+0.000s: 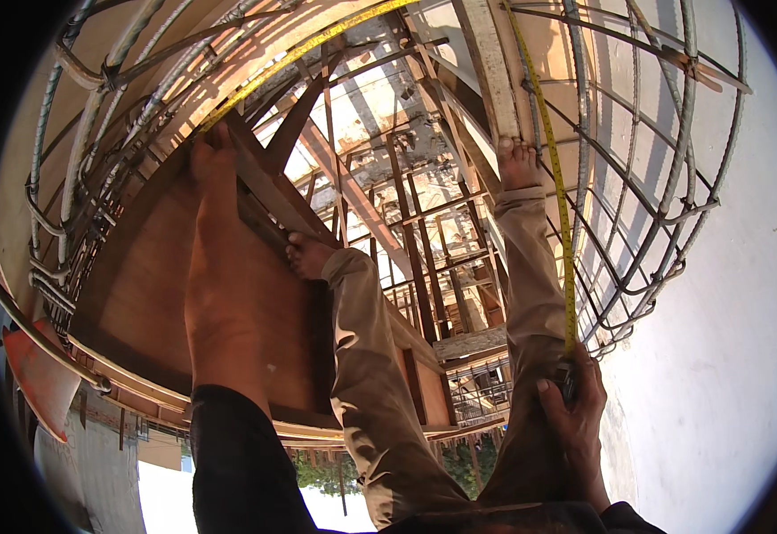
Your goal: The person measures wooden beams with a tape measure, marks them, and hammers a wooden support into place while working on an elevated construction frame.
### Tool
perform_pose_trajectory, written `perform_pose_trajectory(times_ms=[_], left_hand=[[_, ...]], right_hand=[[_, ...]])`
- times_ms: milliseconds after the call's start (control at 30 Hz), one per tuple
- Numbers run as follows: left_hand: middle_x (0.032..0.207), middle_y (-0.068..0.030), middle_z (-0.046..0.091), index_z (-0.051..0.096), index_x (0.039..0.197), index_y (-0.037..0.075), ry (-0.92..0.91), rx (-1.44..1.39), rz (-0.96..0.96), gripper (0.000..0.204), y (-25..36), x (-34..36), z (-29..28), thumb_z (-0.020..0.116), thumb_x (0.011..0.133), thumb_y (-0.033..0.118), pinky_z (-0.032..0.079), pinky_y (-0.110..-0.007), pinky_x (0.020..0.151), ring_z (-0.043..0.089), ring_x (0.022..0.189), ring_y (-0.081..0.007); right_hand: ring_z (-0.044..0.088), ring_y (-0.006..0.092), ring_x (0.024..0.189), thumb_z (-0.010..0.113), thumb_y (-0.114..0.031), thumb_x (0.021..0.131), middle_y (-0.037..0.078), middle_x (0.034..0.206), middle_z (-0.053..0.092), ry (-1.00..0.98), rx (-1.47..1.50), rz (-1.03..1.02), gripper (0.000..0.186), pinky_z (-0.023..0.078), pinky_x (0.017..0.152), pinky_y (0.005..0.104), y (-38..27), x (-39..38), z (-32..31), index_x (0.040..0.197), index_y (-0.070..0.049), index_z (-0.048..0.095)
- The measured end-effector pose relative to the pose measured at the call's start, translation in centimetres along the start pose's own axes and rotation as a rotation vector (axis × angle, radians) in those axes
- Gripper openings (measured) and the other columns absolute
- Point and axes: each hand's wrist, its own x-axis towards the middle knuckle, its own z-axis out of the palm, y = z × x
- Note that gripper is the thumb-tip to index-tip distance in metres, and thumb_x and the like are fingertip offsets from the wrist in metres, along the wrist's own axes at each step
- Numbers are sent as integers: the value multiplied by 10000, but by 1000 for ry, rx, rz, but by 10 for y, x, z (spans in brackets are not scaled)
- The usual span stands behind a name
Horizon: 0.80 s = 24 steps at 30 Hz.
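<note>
A yellow tape measure's blade [317,40] runs in a long arc over the opening, leaves the view at the top, and comes back down on the right. My left hand [214,158] reaches far forward and pinches the blade's end by the corner of a plywood panel [148,276]; its fingertips are partly hidden. Near my right thigh, my right hand [581,405] is wrapped around the dark tape measure case [568,377], where the blade comes out. My bare left foot [310,255] rests on a timber beside the panel. My right foot [519,166] is against a wooden beam [488,71].
Cages of steel rebar stand at the left [72,178] and right [664,214]. Between my legs is a deep opening with timber props [410,240] and crossbars. A pale wall [708,383] fills the right. An orange-red, curved object [43,378] sits at the far left.
</note>
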Motion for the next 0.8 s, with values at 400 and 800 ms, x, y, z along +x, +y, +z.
perform_pose_trajectory(times_ms=[400,800], left_hand=[[1133,-147,629,563,1191,-54,306,-837,-239,272,3,14,-6,533,989,128,577,-427,928,626,1045,-296],[1185,-166,595,547,1231,-56,264,-724,-209,299,-4,19,-19,532,990,119,575,-426,941,591,1098,-324]], right_hand=[[599,288,1015,732,-162,790,181,1095,598,1,21,-16,691,487,883,384,2,0,-2,1394,58,478],[621,347,939,753,-157,803,213,1058,577,-17,-20,-117,692,511,793,410,15,3,-10,1394,51,459]])
